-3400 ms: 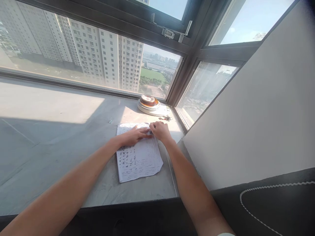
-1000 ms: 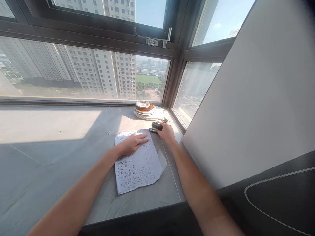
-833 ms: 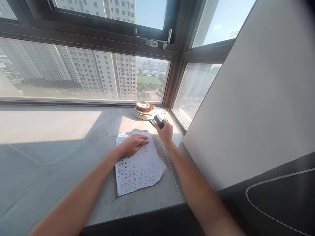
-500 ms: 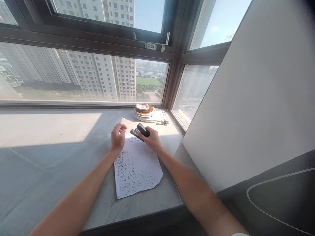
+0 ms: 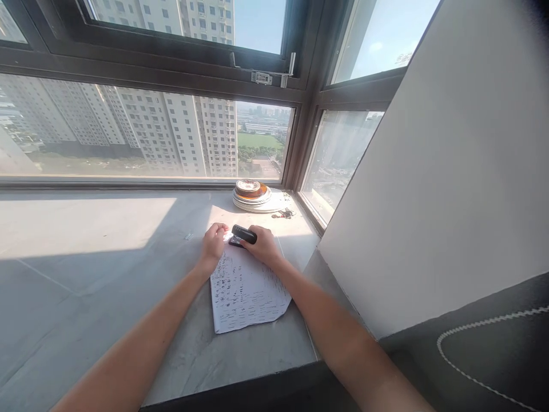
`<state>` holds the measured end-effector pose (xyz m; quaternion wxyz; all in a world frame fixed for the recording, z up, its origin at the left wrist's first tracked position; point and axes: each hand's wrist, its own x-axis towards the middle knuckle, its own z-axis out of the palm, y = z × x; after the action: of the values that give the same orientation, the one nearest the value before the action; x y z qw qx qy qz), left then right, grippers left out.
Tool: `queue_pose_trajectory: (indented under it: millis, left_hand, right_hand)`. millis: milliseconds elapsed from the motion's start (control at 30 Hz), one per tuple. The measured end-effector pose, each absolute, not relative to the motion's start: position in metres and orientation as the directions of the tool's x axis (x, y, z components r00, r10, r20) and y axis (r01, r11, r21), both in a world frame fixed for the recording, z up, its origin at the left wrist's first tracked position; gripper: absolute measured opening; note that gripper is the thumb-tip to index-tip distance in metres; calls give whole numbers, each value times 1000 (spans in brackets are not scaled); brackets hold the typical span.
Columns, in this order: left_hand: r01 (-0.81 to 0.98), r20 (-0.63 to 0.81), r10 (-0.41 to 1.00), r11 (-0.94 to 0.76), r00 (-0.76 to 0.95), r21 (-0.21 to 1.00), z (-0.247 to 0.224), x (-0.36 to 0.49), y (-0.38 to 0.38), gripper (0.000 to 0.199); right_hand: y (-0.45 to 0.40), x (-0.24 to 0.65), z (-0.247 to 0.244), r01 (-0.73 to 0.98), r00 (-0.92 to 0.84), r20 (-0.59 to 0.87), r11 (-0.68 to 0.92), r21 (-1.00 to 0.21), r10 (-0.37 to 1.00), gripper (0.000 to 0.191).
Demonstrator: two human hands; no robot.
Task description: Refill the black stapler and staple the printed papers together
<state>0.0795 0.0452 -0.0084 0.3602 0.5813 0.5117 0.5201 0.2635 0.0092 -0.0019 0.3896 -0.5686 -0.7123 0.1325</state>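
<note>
- Written paper (image 5: 255,300) has slid toward 1 o'clock since the previous frame.
- Left hand (image 5: 213,243) pinches its 11 o'clock corner.
- Right hand (image 5: 265,246) grips the black stapler (image 5: 246,234) at the paper's 12 o'clock edge.
- Stacked plates (image 5: 251,198) stand at the stapler's 12 o'clock.

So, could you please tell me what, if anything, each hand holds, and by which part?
The right hand grips the black stapler by its rear end. The left hand seems to pinch the paper at its upper left corner.
</note>
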Motion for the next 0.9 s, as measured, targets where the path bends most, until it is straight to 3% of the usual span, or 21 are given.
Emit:
queue_pose_trajectory:
  millis: [300, 500, 700, 800, 900]
  left_hand:
    - [121, 137, 990, -132, -35, 984, -18, 86, 46, 38]
    - [68, 161, 985, -157, -56, 985, -20, 88, 48, 58]
    - [38, 126, 988, -123, -86, 992, -13, 89, 44, 59]
    - [38, 108, 991, -106, -75, 994, -12, 89, 43, 60]
    - [6, 95, 991, -95, -90, 995, -11, 89, 43, 60]
  right_hand:
    - [6, 267, 6, 660, 21, 415, 299, -689, 909, 32]
    - [4, 268, 7, 653, -124, 403, 380, -655, 907, 28]
    - [3, 273, 10, 641, -266, 357, 441, -628, 895, 28]
    - [5, 279, 11, 546, -206, 387, 434, -717, 899, 39]
    - [11, 286, 8, 478, -24, 355, 323, -817, 935, 49]
